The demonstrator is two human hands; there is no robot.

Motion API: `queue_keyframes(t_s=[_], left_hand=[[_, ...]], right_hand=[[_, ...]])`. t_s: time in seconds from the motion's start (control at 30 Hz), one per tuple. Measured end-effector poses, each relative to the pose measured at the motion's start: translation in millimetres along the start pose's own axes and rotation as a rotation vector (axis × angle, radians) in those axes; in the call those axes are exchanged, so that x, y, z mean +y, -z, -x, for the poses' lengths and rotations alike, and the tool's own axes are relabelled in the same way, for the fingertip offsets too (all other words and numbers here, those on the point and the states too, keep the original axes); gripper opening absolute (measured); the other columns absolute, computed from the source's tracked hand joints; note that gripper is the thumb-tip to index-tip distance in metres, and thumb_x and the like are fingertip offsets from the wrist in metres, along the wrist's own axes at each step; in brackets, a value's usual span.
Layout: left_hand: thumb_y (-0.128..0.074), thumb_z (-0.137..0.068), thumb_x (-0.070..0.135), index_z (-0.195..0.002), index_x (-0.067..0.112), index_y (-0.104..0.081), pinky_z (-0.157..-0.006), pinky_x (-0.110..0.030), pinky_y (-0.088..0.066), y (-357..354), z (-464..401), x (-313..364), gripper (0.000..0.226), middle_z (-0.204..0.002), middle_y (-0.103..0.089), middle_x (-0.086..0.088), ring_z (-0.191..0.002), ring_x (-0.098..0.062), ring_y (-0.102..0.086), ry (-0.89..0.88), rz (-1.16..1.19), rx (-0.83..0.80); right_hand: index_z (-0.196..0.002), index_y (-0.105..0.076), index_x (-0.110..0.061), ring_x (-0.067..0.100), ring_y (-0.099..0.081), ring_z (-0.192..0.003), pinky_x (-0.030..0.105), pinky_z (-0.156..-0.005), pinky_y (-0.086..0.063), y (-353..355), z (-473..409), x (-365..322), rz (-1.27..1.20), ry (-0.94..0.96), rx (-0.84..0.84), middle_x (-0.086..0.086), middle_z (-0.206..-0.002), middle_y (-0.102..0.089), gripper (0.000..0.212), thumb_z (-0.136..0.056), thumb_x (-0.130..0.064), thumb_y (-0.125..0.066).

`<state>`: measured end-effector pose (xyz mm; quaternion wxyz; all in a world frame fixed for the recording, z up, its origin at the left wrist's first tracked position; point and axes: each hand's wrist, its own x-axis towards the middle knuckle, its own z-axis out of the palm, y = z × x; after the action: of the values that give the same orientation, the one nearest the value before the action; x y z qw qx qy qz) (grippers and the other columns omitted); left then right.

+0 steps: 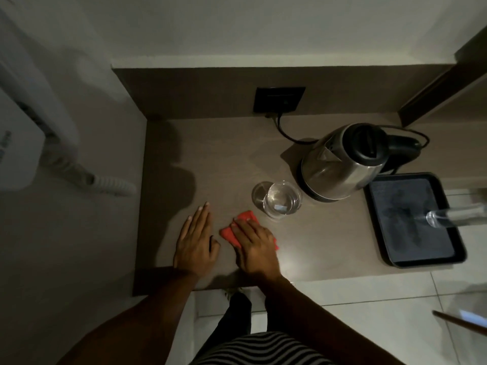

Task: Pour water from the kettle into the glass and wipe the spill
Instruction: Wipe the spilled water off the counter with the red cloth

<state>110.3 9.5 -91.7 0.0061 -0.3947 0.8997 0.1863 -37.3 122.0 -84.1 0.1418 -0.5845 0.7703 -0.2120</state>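
Observation:
A steel kettle [340, 160] with a black lid and handle stands on its base at the back right of the brown counter [226, 159]. Just in front of it, to the left, stands a clear glass [282, 198] with water in it. My right hand [254, 247] lies flat on a red cloth [228, 234], pressing it onto the counter in front of the glass. My left hand [195, 241] rests flat on the counter beside it, fingers together, holding nothing.
A black tray [458, 248] sits at the counter's right end, with a clear bottle [453, 217] lying across it. The kettle's cord [283, 131] runs to a black wall socket [278, 99]. A white wall phone [34, 143] hangs at the left.

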Motion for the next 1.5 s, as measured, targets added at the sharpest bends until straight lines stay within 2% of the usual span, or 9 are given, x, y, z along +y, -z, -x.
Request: queue_keyframes(t_s=[0.13,0.27,0.43,0.53,0.77,0.97,1.17,1.33,1.5], left_hand=[[-0.037,-0.086,0.031,-0.152,0.008,-0.019,-0.119,-0.042,-0.021,0.0,-0.8,0.2,0.072,-0.16,-0.028,-0.01,-0.146,-0.024,-0.027,-0.002,0.001,0.001],[-0.036,-0.086,0.034,-0.152,0.006,-0.02,-0.121,-0.039,-0.013,-0.5,-2.4,-0.2,0.073,-0.162,-0.024,-0.01,-0.148,-0.024,-0.023,0.003,-0.057,-0.026],[-0.036,-0.087,0.035,-0.153,0.007,-0.019,-0.122,-0.037,-0.007,-1.1,-2.1,-0.2,0.074,-0.163,-0.02,-0.008,-0.149,-0.022,-0.019,0.014,-0.092,-0.056],[-0.037,-0.087,0.036,-0.154,0.008,-0.015,-0.122,-0.038,-0.007,-2.3,-2.2,0.9,0.076,-0.164,-0.017,-0.008,-0.151,-0.022,-0.016,0.022,-0.097,-0.073],[-0.038,-0.089,0.041,-0.153,0.007,-0.015,-0.122,-0.038,-0.005,-1.6,-2.6,4.4,0.076,-0.163,-0.017,-0.01,-0.15,-0.024,-0.017,0.023,-0.132,-0.051],[-0.031,-0.09,0.038,-0.153,0.011,-0.013,-0.121,-0.044,-0.017,0.2,-2.0,7.3,0.071,-0.163,-0.018,-0.007,-0.15,-0.022,-0.018,0.033,-0.095,-0.014],[-0.031,-0.089,0.042,-0.151,0.004,-0.028,-0.119,-0.046,-0.022,1.6,-3.6,7.3,0.073,-0.16,-0.027,-0.012,-0.147,-0.027,-0.027,0.012,-0.074,0.002],[-0.034,-0.09,0.054,-0.151,0.005,-0.028,-0.12,-0.043,-0.017,1.5,-2.8,5.4,0.079,-0.162,-0.025,-0.01,-0.149,-0.024,-0.023,0.016,-0.068,-0.015],[-0.031,-0.088,0.068,-0.154,0.012,-0.022,-0.121,-0.043,-0.012,1.9,-3.1,4.7,0.087,-0.165,-0.014,-0.006,-0.152,-0.021,-0.012,0.004,-0.105,-0.067]], right_hand=[[-0.13,-0.063,-0.02,0.029,-0.057,-0.123,0.042,-0.099,-0.04,45.9,67.7,81.8,0.066,0.101,-0.03,0.004,-0.136,-0.061,0.039,-0.092,-0.029,-0.055],[-0.127,-0.066,-0.02,0.031,-0.058,-0.12,0.051,-0.096,-0.043,100.4,51.8,146.3,0.144,-0.021,0.088,0.008,-0.131,-0.064,0.038,-0.091,-0.022,-0.052],[-0.128,-0.062,-0.012,0.038,-0.05,-0.12,0.051,-0.099,-0.037,80.7,35.5,123.2,0.117,-0.456,0.272,0.013,-0.133,-0.061,0.045,-0.09,-0.031,-0.048],[-0.126,-0.064,-0.011,0.039,-0.051,-0.112,0.047,-0.092,-0.04,52.9,49.8,84.0,0.088,-0.555,0.328,0.014,-0.131,-0.061,0.046,-0.084,-0.027,-0.051],[-0.131,-0.06,-0.01,0.04,-0.053,-0.121,0.054,-0.1,-0.042,4.8,12.3,1.8,0.046,-0.307,0.068,0.015,-0.136,-0.058,0.052,-0.082,-0.029,-0.066],[-0.138,-0.053,-0.012,0.032,-0.044,-0.133,0.051,-0.108,-0.037,-3.4,-43.6,-23.3,0.037,-0.155,-0.012,0.011,-0.143,-0.052,0.057,-0.088,-0.035,-0.066],[-0.132,-0.06,-0.011,0.035,-0.054,-0.123,0.05,-0.099,-0.044,4.0,12.6,18.1,0.002,0.043,0.002,0.013,-0.136,-0.059,0.047,-0.09,-0.03,-0.064],[-0.132,-0.06,-0.017,0.027,-0.051,-0.12,0.043,-0.097,-0.04,38.1,65.1,93.4,0.081,0.236,-0.008,0.005,-0.135,-0.06,0.043,-0.092,-0.032,-0.062],[-0.125,-0.066,-0.01,0.035,-0.06,-0.112,0.047,-0.094,-0.044,86.4,61.7,143.4,0.196,0.167,0.002,0.012,-0.129,-0.064,0.04,-0.089,-0.028,-0.062]])
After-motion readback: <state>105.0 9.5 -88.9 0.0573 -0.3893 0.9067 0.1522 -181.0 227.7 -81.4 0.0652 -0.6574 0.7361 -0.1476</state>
